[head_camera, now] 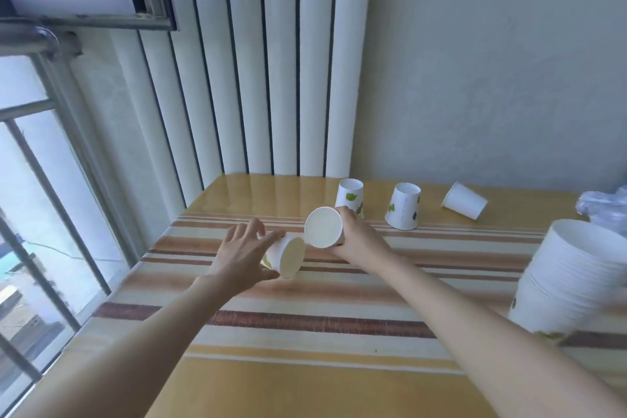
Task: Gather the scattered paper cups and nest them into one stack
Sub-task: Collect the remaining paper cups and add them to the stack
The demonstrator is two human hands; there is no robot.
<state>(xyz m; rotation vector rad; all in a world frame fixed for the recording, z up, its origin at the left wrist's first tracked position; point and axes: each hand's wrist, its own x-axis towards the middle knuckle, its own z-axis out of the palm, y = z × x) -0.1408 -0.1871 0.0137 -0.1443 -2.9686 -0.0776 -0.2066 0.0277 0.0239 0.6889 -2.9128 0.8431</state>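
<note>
My left hand [242,254] grips a white paper cup with green leaf print [286,256], held on its side with its mouth facing me. Just to its right, my right hand [359,239] holds a second cup [323,227], mouth also toward me and slightly higher. The two cups nearly touch. Behind my right hand an upside-down cup [351,195] stands on the table. Another upside-down cup [403,205] stands to its right. Further right a cup [464,200] lies on its side. A tall nested stack of cups [573,278] leans at the right edge.
The table [322,309] has a striped brown and yellow cover and meets a wall with white vertical panels [271,78]. A window [40,214] runs along the left. A crumpled clear plastic bag [604,204] lies at the far right.
</note>
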